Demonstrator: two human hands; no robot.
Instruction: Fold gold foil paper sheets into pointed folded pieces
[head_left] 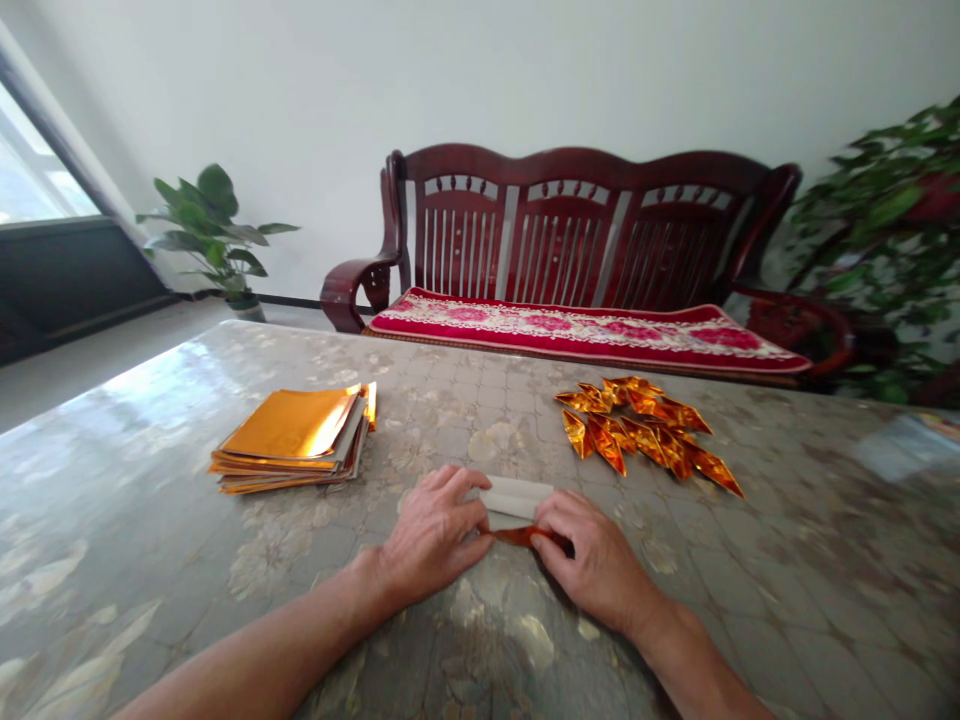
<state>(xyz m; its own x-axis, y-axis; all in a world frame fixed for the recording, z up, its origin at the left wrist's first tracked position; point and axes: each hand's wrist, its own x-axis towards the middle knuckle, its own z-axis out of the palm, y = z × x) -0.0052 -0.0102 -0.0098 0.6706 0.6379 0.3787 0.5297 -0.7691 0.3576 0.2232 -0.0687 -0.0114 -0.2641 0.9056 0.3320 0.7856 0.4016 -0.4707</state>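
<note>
Between my two hands lies a sheet of foil paper (pixel 517 492), its pale grey back facing up and its near edge folded over to show orange-gold foil. My left hand (pixel 442 525) pinches the left end of that fold with thumb and fingers. At the right end, my right hand (pixel 585 550) has its fingers curled on the paper and the thumb against the folded edge. Left of my hands sits a stack of gold foil paper (pixel 292 425). To the right lies a group of several folded gold foil pieces (pixel 645 430) with pointed ends.
The table (pixel 300 570) has a patterned, glossy cover. Near its right edge lies a clear plastic bag (pixel 907 445). Beyond it stands a dark red wooden bench (pixel 570 230) with a red floral cushion (pixel 547 325). Potted plants (pixel 214 225) flank the bench.
</note>
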